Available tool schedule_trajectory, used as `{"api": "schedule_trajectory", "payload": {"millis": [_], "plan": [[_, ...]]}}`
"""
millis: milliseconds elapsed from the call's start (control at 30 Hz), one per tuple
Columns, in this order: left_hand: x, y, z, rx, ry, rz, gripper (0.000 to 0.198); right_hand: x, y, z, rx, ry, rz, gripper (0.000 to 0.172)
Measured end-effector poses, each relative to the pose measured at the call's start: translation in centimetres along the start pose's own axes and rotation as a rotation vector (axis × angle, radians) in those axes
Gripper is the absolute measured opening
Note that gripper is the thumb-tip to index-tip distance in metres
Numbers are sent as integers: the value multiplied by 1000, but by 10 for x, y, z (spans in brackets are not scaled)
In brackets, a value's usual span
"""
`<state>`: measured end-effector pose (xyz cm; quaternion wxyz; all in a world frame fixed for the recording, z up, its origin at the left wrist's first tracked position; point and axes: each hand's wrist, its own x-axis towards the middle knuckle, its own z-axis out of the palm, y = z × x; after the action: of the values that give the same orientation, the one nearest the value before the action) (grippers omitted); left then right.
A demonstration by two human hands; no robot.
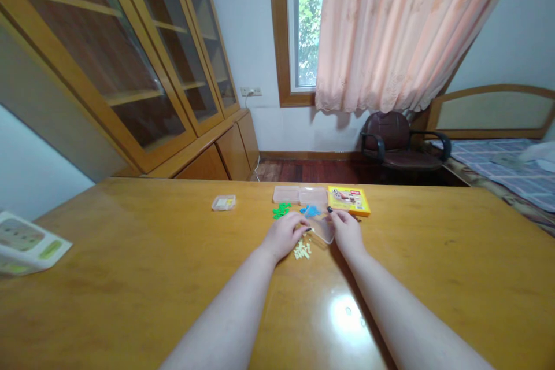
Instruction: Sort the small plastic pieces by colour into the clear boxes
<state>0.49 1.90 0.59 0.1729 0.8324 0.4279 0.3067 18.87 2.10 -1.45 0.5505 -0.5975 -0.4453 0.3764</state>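
My right hand [347,232] grips the right side of a clear plastic box [323,230], which is tilted above the table. My left hand [286,234] is at the box's left side, its fingers pinched together near a small pale piece; whether it holds that piece is too small to tell. Just below the box lies a pile of pale yellow pieces [302,250]. Behind my hands are green pieces [281,211] and blue pieces [310,211]. Two clear trays [286,194] stand side by side beyond them.
A yellow box [349,199] lies right of the trays. A small clear container [224,203] sits to the left on the wooden table [151,254]. At the far left edge is a white package [30,245]. A chair [390,139] stands beyond the table.
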Motion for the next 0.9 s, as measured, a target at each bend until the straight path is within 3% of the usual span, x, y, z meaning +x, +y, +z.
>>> {"api": "schedule_trajectory", "payload": {"millis": [167,400,900], "plan": [[-2,1,-3,35,-37,29,17,5,4,-2,120,131,76,41],[-4,-7,6,60,-292,40,12,9,11,-1,219,139,88,39],[-1,-9,8,105,-266,-110,10,7,7,-1,185,110,75,40]]}}
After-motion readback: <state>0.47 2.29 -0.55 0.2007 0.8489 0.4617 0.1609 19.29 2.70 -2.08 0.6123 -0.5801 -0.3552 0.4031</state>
